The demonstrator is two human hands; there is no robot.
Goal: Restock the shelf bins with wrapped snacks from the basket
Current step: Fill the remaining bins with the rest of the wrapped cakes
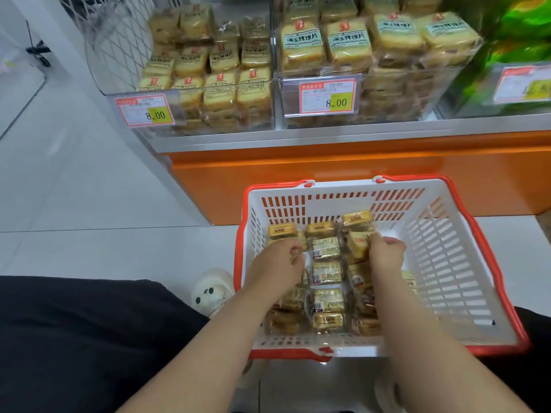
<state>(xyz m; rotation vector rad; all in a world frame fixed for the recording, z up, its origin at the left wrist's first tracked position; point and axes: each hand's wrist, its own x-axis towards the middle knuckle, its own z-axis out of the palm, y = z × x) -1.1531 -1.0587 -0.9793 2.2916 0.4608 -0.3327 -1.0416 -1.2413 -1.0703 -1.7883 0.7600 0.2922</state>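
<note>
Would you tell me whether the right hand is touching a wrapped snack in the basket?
Touching. The head view shows the right hand with its fingers curled onto a wrapped snack inside the basket, with no gap between them.

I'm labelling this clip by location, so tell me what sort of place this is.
Most likely a small shop or supermarket aisle. Clear plastic shelf bins hold stacked wrapped snacks, each fronted by a red-bordered price tag reading 8.00, and a white plastic shopping basket with an orange rim sits on the floor below.
</note>
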